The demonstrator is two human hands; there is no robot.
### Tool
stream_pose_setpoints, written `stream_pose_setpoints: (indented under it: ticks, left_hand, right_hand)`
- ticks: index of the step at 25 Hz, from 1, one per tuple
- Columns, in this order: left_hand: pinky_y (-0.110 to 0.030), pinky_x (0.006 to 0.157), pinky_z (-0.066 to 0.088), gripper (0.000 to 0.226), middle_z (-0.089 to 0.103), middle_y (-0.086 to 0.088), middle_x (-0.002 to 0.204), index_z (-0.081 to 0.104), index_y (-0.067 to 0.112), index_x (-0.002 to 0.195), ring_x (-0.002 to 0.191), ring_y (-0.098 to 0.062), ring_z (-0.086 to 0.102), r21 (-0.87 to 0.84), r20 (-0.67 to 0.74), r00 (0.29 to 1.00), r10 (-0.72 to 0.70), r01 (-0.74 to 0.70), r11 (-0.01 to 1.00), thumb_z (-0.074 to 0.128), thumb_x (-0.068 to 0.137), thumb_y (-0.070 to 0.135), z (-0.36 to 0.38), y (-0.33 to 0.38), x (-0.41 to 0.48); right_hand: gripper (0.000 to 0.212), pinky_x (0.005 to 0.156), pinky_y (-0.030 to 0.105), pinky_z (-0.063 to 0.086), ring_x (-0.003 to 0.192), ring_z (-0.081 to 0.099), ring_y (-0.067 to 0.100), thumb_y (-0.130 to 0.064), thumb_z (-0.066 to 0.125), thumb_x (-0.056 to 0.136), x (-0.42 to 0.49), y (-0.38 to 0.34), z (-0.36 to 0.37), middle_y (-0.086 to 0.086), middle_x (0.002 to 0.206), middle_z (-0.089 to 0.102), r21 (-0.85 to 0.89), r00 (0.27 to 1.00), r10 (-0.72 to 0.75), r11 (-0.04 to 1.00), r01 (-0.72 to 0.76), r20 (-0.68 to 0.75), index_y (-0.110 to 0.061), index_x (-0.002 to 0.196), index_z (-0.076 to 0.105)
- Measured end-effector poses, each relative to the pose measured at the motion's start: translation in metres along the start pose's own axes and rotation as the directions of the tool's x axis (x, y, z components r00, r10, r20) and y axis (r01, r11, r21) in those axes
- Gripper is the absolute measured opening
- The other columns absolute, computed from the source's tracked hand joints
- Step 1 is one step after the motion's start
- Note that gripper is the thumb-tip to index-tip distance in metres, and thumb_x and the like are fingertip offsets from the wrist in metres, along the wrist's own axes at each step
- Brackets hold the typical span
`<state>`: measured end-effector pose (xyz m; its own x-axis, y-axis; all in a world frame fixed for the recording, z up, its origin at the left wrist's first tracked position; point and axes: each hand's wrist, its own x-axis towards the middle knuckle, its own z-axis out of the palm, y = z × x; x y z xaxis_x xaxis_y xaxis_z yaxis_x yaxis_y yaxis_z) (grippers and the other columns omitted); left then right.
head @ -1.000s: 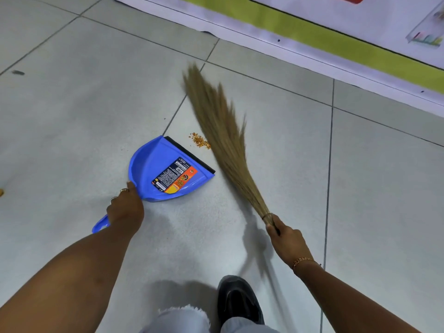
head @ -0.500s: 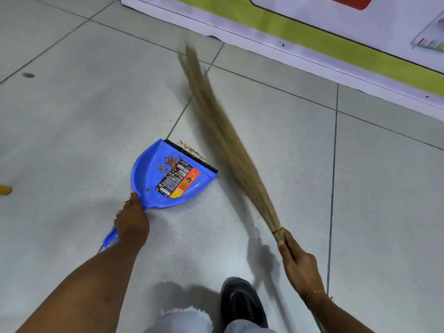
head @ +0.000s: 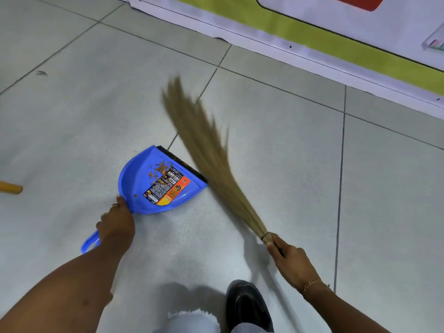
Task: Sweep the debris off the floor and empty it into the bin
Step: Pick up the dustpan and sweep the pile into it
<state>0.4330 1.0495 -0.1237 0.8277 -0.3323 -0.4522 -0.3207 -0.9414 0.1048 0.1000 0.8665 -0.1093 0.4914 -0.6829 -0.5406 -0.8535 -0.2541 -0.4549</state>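
A blue dustpan [head: 139,188] with a black rubber lip and an orange label lies flat on the grey tiled floor. My left hand [head: 116,224] grips its handle from behind. Orange-brown debris [head: 159,173] is scattered inside the pan, over the label's top end. A few crumbs rest on the black lip. My right hand [head: 288,255] holds the bound end of a straw broom [head: 206,152]. Its blurred bristles fan up and left, just to the right of the pan's lip. No bin is in view.
A white, green-striped board [head: 312,39] runs along the floor at the top right. An orange stick end [head: 10,187] lies at the left edge. A small dark scrap [head: 41,73] sits far left. My black shoe [head: 247,306] stands at the bottom.
The small debris pile on the floor before the lip has been swept into the pan. The broom swung across the lip and its bristles now lie right of it.
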Motion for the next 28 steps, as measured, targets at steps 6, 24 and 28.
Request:
stream_pose_setpoints:
  ticks: [6, 24, 28]
  left_hand:
    - [-0.054, 0.098, 0.041, 0.058, 0.047, -0.03, 0.129, 0.015, 0.0, 0.146, 0.114, -0.05, 0.049, -0.056, -0.022, 1.0, 0.01, -0.011, 0.998, 0.04, 0.093, 0.0, 0.01, 0.001, 0.0]
    - [-0.056, 0.09, 0.043, 0.063, 0.05, -0.036, 0.12, 0.017, -0.005, 0.145, 0.104, -0.053, 0.052, -0.059, -0.05, 0.998, 0.037, -0.04, 0.997, 0.045, 0.089, -0.004, 0.009, -0.05, -0.018]
    - [-0.056, 0.09, 0.042, 0.069, 0.049, -0.036, 0.122, 0.017, -0.004, 0.145, 0.105, -0.054, 0.051, -0.127, -0.056, 0.998, -0.008, 0.0, 0.992, 0.05, 0.084, -0.01, 0.014, -0.051, -0.027]
  right_hand:
    - [0.039, 0.051, 0.011, 0.042, 0.044, 0.052, -0.002, -0.048, 0.044, 0.094, -0.034, 0.017, 0.009, -0.008, 0.051, 0.055, 0.1, 0.997, -0.025, 0.994, 0.032, -0.071, -0.048, 0.134, 0.045]
    - [0.04, 0.054, 0.012, 0.043, 0.048, 0.053, 0.002, -0.049, 0.044, 0.094, -0.038, 0.008, 0.004, -0.006, 0.051, 0.054, 0.033, 0.997, -0.072, 0.997, 0.072, 0.008, -0.049, 0.133, 0.044]
    - [0.037, 0.047, 0.017, 0.042, 0.046, 0.049, 0.005, -0.05, 0.046, 0.093, -0.024, -0.009, -0.003, -0.007, 0.055, 0.056, 0.236, 0.99, 0.029, 0.972, 0.004, -0.136, -0.051, 0.13, 0.048]
